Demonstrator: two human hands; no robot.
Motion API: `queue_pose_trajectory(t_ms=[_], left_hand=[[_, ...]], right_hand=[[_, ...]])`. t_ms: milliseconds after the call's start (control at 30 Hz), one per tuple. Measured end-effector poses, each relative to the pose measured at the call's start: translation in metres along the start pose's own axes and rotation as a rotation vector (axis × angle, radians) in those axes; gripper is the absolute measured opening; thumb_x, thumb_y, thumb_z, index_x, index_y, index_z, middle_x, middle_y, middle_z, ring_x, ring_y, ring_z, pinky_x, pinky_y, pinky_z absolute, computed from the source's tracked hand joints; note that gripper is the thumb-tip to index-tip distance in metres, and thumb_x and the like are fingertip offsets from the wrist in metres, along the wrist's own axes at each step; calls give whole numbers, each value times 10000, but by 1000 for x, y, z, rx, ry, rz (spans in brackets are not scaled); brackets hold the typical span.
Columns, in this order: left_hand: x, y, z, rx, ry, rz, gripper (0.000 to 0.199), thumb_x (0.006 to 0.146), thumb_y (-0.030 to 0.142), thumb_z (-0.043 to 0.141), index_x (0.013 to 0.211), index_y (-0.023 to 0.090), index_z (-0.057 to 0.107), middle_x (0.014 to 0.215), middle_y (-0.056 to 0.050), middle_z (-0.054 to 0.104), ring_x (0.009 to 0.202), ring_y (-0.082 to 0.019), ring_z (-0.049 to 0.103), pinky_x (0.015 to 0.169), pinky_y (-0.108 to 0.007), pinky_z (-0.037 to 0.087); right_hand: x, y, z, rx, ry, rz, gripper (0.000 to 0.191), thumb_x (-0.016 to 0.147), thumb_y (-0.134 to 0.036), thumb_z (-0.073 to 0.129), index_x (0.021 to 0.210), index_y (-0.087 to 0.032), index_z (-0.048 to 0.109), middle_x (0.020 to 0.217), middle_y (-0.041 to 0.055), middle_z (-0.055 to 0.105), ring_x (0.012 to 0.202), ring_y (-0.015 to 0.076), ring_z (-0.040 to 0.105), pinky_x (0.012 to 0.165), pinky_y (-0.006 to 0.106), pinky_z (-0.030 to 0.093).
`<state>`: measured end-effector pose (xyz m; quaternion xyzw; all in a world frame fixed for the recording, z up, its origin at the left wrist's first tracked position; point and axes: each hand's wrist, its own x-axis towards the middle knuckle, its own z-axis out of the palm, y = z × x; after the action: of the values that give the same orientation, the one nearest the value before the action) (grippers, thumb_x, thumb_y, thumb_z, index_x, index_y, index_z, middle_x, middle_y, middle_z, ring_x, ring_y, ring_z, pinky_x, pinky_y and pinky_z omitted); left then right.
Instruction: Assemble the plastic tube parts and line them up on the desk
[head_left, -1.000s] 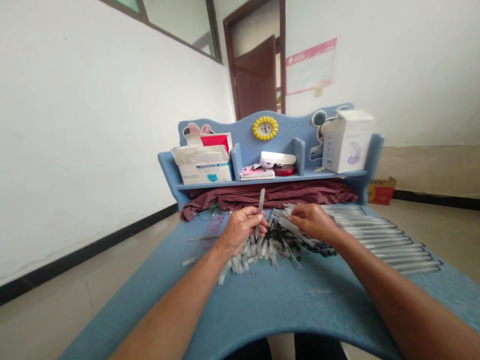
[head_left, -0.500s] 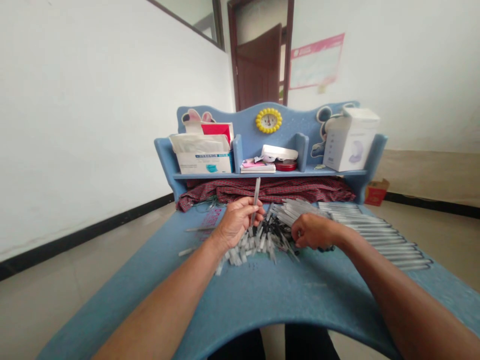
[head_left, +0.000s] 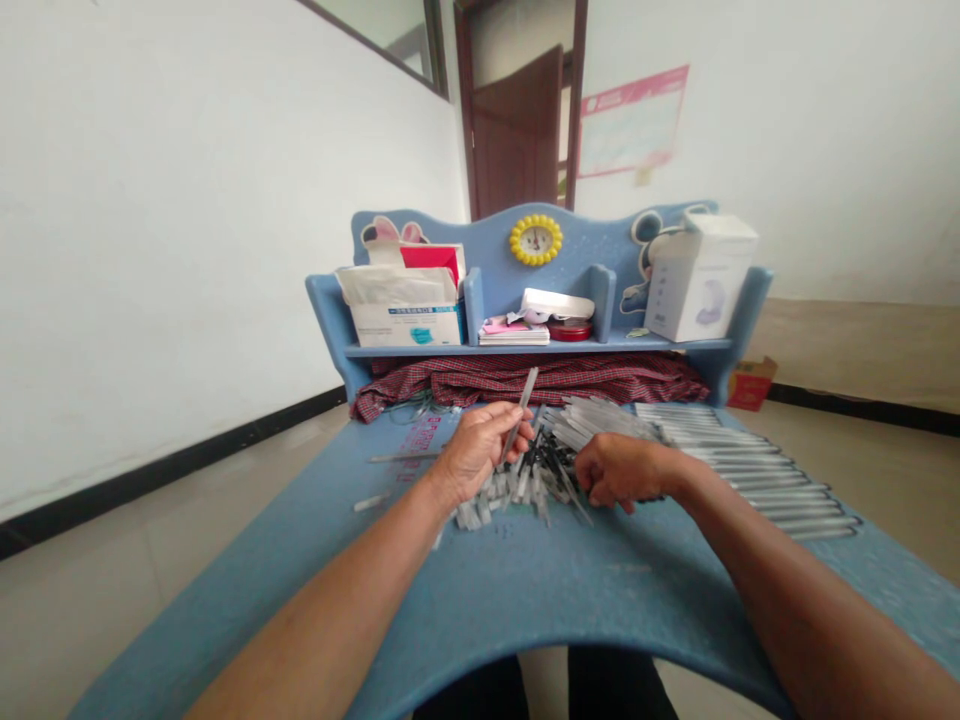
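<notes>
My left hand [head_left: 480,450] grips a clear pen barrel [head_left: 524,395] that points up and a little to the right. My right hand [head_left: 619,470] is curled over the right side of a heap of pen parts [head_left: 536,475], its fingers closed on thin dark pieces; what exactly it holds is hidden. The heap mixes clear caps, black refills and clear barrels in the middle of the blue desk [head_left: 525,590]. A loose bunch of clear barrels [head_left: 592,418] lies just behind my right hand.
A row of finished pens [head_left: 757,470] lies along the desk's right side. A red checked cloth [head_left: 540,380] sits under the shelf, which carries a mask box [head_left: 405,310], notebooks [head_left: 514,335], a red tin [head_left: 570,332] and a white box [head_left: 697,280]. Loose barrels [head_left: 394,458] lie left.
The barrel in my left hand has tilted from upright to leaning right. My right hand came down from the barrels at the back onto the near right part of the heap.
</notes>
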<state>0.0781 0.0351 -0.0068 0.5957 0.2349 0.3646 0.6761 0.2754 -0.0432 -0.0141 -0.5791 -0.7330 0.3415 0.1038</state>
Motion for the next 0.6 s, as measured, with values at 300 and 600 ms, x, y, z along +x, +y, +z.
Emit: queue_pose_trajectory(t_ms=[300, 600], left_hand=[[-4, -2, 3, 53, -115, -81, 233, 729, 321, 643, 806, 102, 623, 657, -32, 619, 501, -71, 537, 461, -174, 358], [-4, -3, 0, 50, -197, -75, 247, 730, 340, 653, 814, 109, 633, 683, -34, 627, 514, -75, 551, 447, -169, 353]], right_hand=[[2, 13, -9, 580, 70, -179, 190, 660, -204, 637, 807, -147, 531, 651, -4, 667, 445, 106, 606, 418, 178, 425], [-1, 9, -8, 848, 96, -405, 238, 739, -271, 669, 861, -129, 523, 806, 89, 714, 544, 165, 670, 505, 248, 511]])
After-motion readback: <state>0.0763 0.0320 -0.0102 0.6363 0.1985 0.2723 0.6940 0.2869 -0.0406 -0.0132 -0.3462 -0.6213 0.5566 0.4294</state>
